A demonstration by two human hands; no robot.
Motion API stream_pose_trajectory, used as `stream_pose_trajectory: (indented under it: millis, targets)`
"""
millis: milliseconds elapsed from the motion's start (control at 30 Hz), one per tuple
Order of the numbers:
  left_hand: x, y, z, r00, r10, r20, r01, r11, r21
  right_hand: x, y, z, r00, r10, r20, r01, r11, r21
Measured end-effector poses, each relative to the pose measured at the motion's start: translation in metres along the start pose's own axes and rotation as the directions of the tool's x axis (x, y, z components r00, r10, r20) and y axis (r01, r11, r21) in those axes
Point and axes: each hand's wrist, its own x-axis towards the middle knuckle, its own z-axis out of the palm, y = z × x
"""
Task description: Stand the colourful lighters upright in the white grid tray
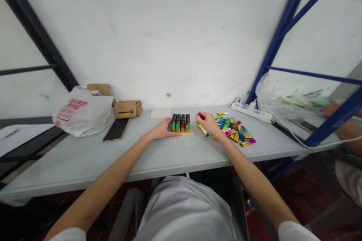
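Observation:
Several shiny lighters (180, 125) with black tops stand upright in rows in a white tray (192, 129), whose right-hand strip of holes shows bare. My left hand (163, 128) grips the left side of this tray, thumb along the front and fingers behind. To the right of the tray, my right hand (208, 122) is closed in a pinch around a red lighter (201, 116), held just above the table. A yellow lighter (203, 130) lies under that hand. Beside it spreads a loose heap of multicoloured metallic lighters (233, 130).
A second white tray (160, 113) lies near the wall. At left are a phone (116, 130), a cardboard box (128, 109) and a white plastic bag (85, 111). A power strip (251, 112) and blue rack post (268, 56) stand right. Another person's arm (347, 135) shows far right.

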Motion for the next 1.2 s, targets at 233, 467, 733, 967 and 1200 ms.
stream_pose_trajectory:
  millis: [233,467,733,967,1200]
  targets:
    - [-0.001,0.002,0.0,1.0,0.001,0.0,-0.001,1.0,-0.004,0.001,0.002,0.002,1.0,-0.003,0.018,0.003,1.0,0.005]
    - [0.0,-0.001,0.0,1.0,0.017,0.0,-0.017,1.0,-0.017,0.001,0.007,0.003,0.999,-0.011,0.032,0.012,0.999,-0.031]
    - [0.0,-0.006,0.0,1.0,0.014,0.019,-0.015,0.999,0.047,0.002,0.008,0.006,0.999,-0.049,0.02,0.05,0.997,-0.058]
    - [0.001,0.001,-0.007,0.999,-0.011,0.036,0.009,0.999,0.053,0.006,0.02,0.01,0.991,-0.126,0.044,0.127,0.992,-0.01]
    - [-0.003,-0.001,-0.015,0.998,0.011,0.058,-0.012,1.0,0.018,0.005,0.023,0.003,0.994,-0.059,0.089,0.073,0.983,-0.166]
